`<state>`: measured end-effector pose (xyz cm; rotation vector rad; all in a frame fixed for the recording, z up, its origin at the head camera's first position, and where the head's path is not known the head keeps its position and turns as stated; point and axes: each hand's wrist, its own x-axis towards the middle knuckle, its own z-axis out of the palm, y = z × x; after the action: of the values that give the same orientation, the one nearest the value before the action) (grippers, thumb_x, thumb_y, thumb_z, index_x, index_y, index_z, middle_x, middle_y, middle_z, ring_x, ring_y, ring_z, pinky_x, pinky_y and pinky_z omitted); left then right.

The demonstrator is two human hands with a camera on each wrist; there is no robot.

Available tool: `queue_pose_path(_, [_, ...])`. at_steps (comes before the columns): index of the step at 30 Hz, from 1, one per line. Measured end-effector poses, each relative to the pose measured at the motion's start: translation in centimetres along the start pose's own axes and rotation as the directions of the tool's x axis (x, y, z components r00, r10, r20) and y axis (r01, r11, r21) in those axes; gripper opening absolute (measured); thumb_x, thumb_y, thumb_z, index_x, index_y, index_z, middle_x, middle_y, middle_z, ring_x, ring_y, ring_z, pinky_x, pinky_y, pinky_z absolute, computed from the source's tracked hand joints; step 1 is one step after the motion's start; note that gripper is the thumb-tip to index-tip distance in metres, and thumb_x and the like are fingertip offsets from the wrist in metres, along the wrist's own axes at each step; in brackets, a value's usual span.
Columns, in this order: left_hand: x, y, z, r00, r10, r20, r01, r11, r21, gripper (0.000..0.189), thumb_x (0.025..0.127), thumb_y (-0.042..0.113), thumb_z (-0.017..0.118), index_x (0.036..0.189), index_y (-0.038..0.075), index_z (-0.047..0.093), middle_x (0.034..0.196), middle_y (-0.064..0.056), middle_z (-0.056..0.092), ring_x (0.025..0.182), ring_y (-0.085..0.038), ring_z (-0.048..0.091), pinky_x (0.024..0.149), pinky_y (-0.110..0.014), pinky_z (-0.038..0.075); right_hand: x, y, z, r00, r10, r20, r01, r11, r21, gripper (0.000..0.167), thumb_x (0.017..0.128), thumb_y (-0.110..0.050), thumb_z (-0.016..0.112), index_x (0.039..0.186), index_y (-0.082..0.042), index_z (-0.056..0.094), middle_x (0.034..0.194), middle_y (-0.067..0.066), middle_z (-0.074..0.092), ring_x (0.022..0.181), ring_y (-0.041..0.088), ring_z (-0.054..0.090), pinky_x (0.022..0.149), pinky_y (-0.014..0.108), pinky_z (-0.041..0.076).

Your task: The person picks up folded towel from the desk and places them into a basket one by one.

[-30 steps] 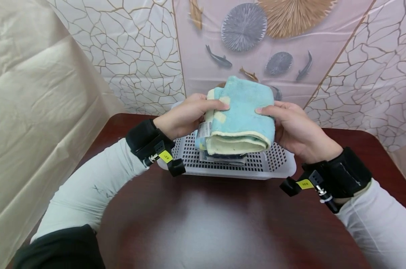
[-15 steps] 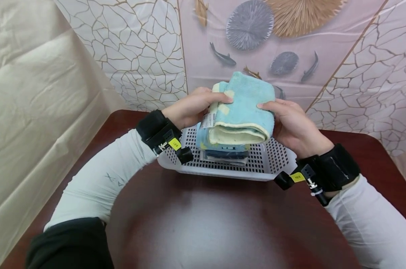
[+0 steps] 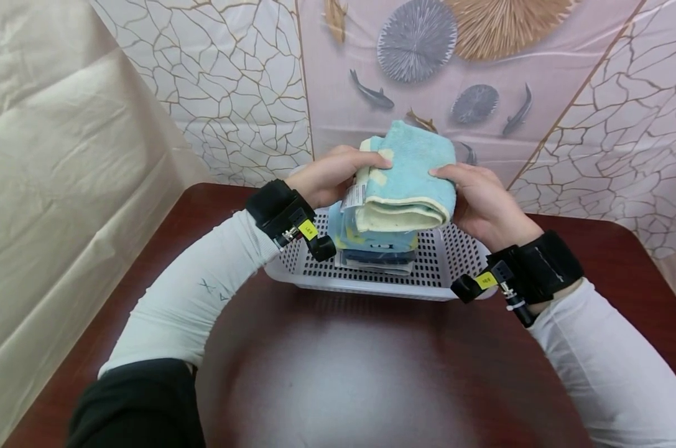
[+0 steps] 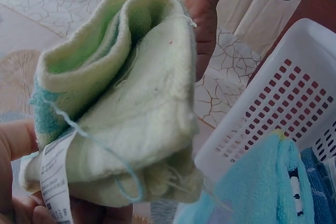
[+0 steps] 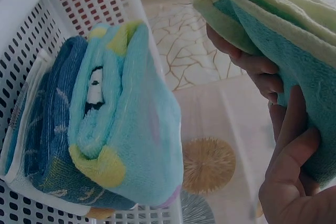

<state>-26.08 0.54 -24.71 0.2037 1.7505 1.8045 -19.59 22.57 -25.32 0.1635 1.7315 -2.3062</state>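
Observation:
A folded light-blue towel (image 3: 413,171) with pale yellow edging is held up between both hands, above the basket. My left hand (image 3: 338,171) grips its left side, thumb on top and fingers beneath. The right hand (image 3: 480,196) holds the opposite side the same way. A white printed label (image 4: 58,177) hangs from the towel, and a loose blue thread trails across its pale underside in the left wrist view. Below lies a stack of folded towels: a light-blue and yellow one (image 5: 152,129) on top, with a dark blue one (image 5: 63,114) under it.
The white perforated basket (image 3: 371,289) holds the stack and stands toward the back of the dark red-brown table (image 3: 338,373). Behind the table hangs a patterned cloth (image 3: 338,124); a beige cloth (image 3: 63,186) drapes on the left.
Both hands have raised the towel slightly and drawn a little closer together, uncovering more of the stack below. The head view has also shifted slightly.

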Motion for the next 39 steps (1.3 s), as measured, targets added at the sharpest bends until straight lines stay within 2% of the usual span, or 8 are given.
queue_pose_path(4, [1.1,-0.6,-0.2,1.0,-0.018,-0.015,0.018,0.999,-0.027,0.021,0.096,0.016,0.062,0.113,0.003,0.062,0.093,-0.002,0.069,0.08,-0.013,0.069,0.078,-0.026,0.057,0.8,0.3,-0.4,1.0,0.024,-0.006,-0.025,1.0,-0.003,0.074,0.097,-0.016,0.064,0.158,-0.009,0.022,0.13,0.002,0.047,0.093,0.006,0.064,0.074,0.02,0.055])
queue_pose_path(10, [2.2,-2.2,-0.8,0.996,-0.083,-0.024,0.082,0.996,-0.034,0.014,0.096,0.017,0.062,0.106,0.008,0.061,0.092,-0.002,0.068,0.078,-0.014,0.068,0.074,-0.025,0.057,2.0,1.3,-0.6,0.993,0.114,-0.011,-0.114,0.988,-0.107,0.071,0.099,-0.022,0.059,0.158,-0.008,0.02,0.124,0.0,0.046,0.093,0.006,0.06,0.075,0.021,0.053])
queue_pose_path(16, [2.8,-3.3,-1.4,0.99,-0.133,0.049,0.135,0.99,-0.038,0.019,0.101,0.02,0.055,0.117,0.009,0.056,0.098,-0.001,0.065,0.085,-0.013,0.066,0.078,-0.026,0.055,2.9,2.3,-0.7,0.984,0.177,0.013,-0.173,0.973,-0.154,0.068,0.103,-0.023,0.053,0.158,-0.009,0.017,0.119,0.001,0.047,0.091,0.007,0.06,0.077,0.021,0.052])
queue_pose_path(21, [3.0,-3.7,-1.8,0.985,-0.152,0.081,0.155,0.987,-0.034,0.02,0.102,0.021,0.051,0.12,0.011,0.054,0.101,-0.001,0.064,0.089,-0.014,0.065,0.082,-0.028,0.053,3.5,2.7,-0.8,0.979,0.203,0.026,-0.195,0.961,-0.195,0.069,0.104,-0.025,0.049,0.16,-0.011,0.012,0.119,0.001,0.046,0.094,0.008,0.058,0.079,0.021,0.052])
queue_pose_path(25, [3.1,-4.0,-1.9,0.982,-0.174,0.077,0.176,0.984,-0.029,0.022,0.103,0.022,0.051,0.121,0.011,0.054,0.1,0.0,0.064,0.088,-0.014,0.065,0.082,-0.028,0.053,3.9,3.1,-0.9,0.978,0.205,0.039,-0.193,0.96,-0.201,0.067,0.104,-0.024,0.048,0.159,-0.01,0.013,0.121,0.002,0.045,0.096,0.009,0.056,0.08,0.022,0.051])
queue_pose_path(31, [3.3,-4.1,-2.1,0.979,-0.194,0.057,0.196,0.98,-0.028,0.035,0.102,0.023,0.051,0.135,0.011,0.049,0.107,-0.001,0.062,0.091,-0.014,0.064,0.085,-0.028,0.053,4.2,3.5,-0.8,0.974,0.22,0.047,-0.206,0.957,-0.204,0.059,0.104,-0.023,0.049,0.154,-0.008,0.023,0.12,0.001,0.047,0.094,0.007,0.058,0.08,0.022,0.051])
queue_pose_path(35, [3.3,-4.1,-2.3,0.98,-0.191,0.054,0.192,0.981,-0.017,0.04,0.102,0.025,0.051,0.139,0.01,0.047,0.108,-0.001,0.062,0.091,-0.014,0.063,0.088,-0.028,0.053,4.4,3.6,-0.8,0.972,0.227,0.064,-0.207,0.95,-0.233,0.06,0.104,-0.024,0.048,0.155,-0.009,0.021,0.12,0.001,0.047,0.092,0.006,0.059,0.081,0.023,0.05])
queue_pose_path(39, [3.3,-4.1,-2.6,0.981,-0.193,0.022,0.193,0.981,-0.008,0.042,0.103,0.028,0.052,0.14,0.009,0.049,0.112,-0.001,0.062,0.096,-0.014,0.062,0.094,-0.03,0.05,4.8,3.6,-0.6,0.972,0.226,0.059,-0.203,0.943,-0.264,0.062,0.105,-0.022,0.046,0.157,-0.005,0.018,0.121,0.003,0.047,0.089,0.006,0.061,0.08,0.023,0.051])
